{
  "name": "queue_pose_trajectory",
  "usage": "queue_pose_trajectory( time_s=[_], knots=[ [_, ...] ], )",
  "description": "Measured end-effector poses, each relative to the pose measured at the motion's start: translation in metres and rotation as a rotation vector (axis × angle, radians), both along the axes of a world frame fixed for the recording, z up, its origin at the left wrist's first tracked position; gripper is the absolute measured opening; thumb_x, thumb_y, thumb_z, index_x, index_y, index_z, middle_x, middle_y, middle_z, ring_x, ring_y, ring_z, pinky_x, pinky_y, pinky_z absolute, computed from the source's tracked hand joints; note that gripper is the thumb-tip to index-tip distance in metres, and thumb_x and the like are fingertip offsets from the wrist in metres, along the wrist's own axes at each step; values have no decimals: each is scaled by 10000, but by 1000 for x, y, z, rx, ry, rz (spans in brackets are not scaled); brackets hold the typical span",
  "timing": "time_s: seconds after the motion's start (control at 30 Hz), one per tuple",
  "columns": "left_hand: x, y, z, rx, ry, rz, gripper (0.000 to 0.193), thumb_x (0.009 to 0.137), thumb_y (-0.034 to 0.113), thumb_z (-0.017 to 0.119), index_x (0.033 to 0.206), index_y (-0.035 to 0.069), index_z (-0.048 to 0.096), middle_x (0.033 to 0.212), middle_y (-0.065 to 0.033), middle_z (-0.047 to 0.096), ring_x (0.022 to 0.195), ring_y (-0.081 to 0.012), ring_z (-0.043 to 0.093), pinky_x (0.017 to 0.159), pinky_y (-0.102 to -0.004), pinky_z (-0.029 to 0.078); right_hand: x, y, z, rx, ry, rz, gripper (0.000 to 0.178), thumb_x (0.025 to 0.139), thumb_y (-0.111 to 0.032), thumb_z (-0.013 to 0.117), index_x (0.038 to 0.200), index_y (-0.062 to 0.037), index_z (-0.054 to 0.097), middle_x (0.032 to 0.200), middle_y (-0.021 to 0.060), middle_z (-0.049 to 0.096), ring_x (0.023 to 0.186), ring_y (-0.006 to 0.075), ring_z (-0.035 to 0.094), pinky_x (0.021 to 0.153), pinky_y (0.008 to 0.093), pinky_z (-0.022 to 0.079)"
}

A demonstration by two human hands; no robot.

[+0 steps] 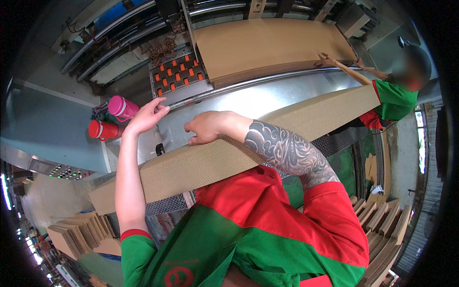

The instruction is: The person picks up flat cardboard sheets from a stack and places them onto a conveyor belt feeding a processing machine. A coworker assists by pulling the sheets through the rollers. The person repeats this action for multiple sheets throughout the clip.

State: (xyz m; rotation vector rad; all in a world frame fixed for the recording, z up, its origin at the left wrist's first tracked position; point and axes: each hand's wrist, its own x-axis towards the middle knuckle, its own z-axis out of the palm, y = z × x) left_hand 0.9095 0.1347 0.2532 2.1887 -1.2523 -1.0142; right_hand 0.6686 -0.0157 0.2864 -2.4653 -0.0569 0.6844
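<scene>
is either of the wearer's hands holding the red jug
No, the left hand points away from the red jug, and the right hand is over by the long brown cardboard.

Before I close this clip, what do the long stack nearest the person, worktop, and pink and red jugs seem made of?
Long stack: likely corrugated cardboard, matte brown, its side finely patterned like fluted edges.
Worktop: probably bare metal, smooth, with bright reflections.
Pink jug and red jug: perhaps semi-gloss plastic, given their even, bright colour; not certain.
</scene>
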Motion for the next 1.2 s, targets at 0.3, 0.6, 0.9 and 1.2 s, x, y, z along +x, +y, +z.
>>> queue_pose_trajectory(
  time_s=[0.3,0.6,0.9,1.2],
  knots=[
    [-1,2,-3,-28,-3,-7,680,1061,480,686,1563,47,535,1283,-155,737,1116,-234,701,1015,-391,552,-3,1,-2,-3,-12,7,626,1036,-503,670,1470,-57,597,1307,260,726,1257,449,674,1059,537,533],
    [-4,2,0,-28,-12,-11,696,1057,489,688,1558,31,534,1237,-137,742,1069,-226,700,991,-384,552,-2,2,-2,-7,0,13,621,1041,-502,663,1469,-57,595,1297,264,729,1250,451,677,1055,537,534],
    [-6,2,1,-30,-5,-5,701,1054,491,691,1559,30,534,1212,-122,734,1065,-219,688,990,-376,544,-1,1,0,-10,14,23,620,1043,-495,660,1478,-58,593,1302,266,727,1259,446,674,1066,532,530],
    [1,-2,-2,-40,1,-12,681,1059,470,690,1558,33,536,1219,-124,737,1064,-223,691,990,-383,550,3,-2,-2,1,-4,7,611,1037,-482,666,1472,-58,599,1297,260,731,1253,442,677,1056,531,534]
  ],
)
